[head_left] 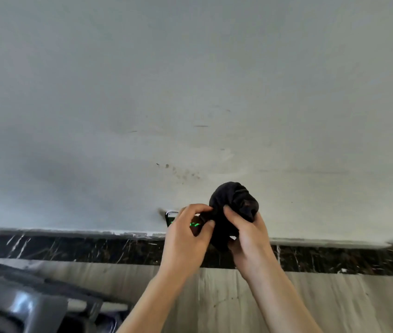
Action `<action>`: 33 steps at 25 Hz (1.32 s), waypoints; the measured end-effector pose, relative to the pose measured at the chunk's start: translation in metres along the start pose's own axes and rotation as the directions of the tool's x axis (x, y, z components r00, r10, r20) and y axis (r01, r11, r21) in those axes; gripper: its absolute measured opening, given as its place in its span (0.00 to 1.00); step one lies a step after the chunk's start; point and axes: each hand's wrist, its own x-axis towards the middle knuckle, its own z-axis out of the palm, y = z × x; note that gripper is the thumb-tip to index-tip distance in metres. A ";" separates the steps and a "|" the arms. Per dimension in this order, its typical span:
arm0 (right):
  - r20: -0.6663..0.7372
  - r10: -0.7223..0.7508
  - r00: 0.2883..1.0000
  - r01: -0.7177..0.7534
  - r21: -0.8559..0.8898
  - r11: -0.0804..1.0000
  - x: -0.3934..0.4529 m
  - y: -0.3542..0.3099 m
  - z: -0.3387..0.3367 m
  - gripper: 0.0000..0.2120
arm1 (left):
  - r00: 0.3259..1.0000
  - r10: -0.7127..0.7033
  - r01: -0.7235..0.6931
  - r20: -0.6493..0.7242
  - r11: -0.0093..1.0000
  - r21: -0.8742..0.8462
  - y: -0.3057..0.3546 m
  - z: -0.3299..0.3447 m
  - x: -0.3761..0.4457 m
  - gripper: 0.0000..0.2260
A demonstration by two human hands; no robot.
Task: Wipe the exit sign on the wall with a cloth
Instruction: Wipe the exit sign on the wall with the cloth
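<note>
Green marks glow on the exit sign (172,218), none readable.

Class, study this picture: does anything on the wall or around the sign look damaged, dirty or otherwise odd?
Yes. The wall carries dark specks and smears just above the hands, thin scuff lines higher up, and a dark smudge beside the exit sign. The sign sits unusually low, right above the dark skirting, whose top edge shows ragged, chipped paint.

An indoor corridor or lobby of a building: a scuffed white wall (190,92) meets a dark marble skirting (70,248) above a pale tiled floor (335,301), with a green-lit exit sign (171,218) mounted low.
</note>
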 end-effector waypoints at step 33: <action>0.114 -0.251 0.961 0.247 0.049 0.968 0.318 0.272 -0.157 0.30 | 0.267 0.939 -0.372 0.215 -0.105 0.922 -0.335 0.081 0.264 0.28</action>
